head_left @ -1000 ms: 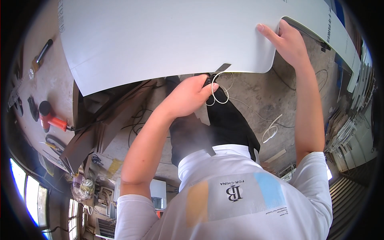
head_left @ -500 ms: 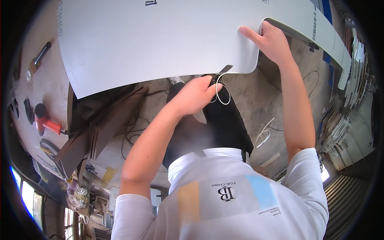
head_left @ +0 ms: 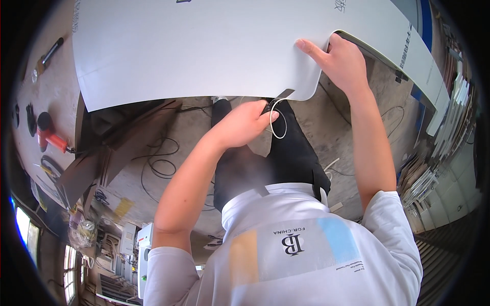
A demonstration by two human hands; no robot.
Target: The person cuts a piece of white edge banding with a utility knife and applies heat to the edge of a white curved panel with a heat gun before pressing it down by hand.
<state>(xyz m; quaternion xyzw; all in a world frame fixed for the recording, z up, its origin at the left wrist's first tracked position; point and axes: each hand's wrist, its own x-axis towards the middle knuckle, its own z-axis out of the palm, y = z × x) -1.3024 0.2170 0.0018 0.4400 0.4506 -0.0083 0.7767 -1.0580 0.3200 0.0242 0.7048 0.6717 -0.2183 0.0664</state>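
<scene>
A large white panel spans the upper part of the view, with a rounded cutout along its right side. At the cutout's edge my right hand is closed on the panel, thumb flat on the white face and fingers curled behind the rim. My left hand is closed around a dark hand tool, mostly hidden in the fist. Its flat grey blade pokes out at the panel's near edge, close to the rounded corner. From beside that fist a thin white strip hangs in a loop.
To the left, a red heat gun and a brush-like tool lie on a worktop. Brown boards lean below the panel. Black cable coils on the floor, and long white strips are stacked at the right.
My view has shifted slightly. Both hands keep their holds; the right hand and the cutout edge appear a little lower and further left. The white loop hangs slightly lower.
</scene>
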